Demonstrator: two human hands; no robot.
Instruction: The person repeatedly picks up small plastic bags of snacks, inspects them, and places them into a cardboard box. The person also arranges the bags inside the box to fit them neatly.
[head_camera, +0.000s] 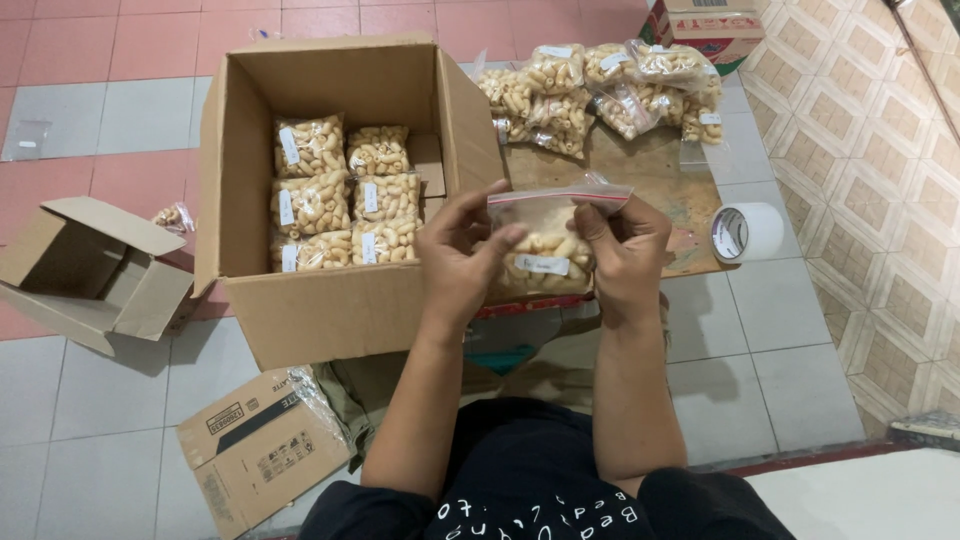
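Snack bag held over the floor.
Left hand (462, 262) and right hand (625, 250) both grip the bag (545, 245) beside the box (330, 200).

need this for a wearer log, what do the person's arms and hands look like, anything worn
Both forearms are bare: no sleeves, gloves, watch or bracelet on the left hand or right hand. No rings are visible. Lower down shows a black top with white lettering.

Clear bag (548, 250) in my hands: pale tan snacks, white label, red zip strip. Brown cardboard box (330, 300). White tape roll (745, 232). Floor tiles (150, 110) pink and grey; right side tiles (880, 130) cream with brown diamond pattern. My shirt (530, 480) black, white lettering.
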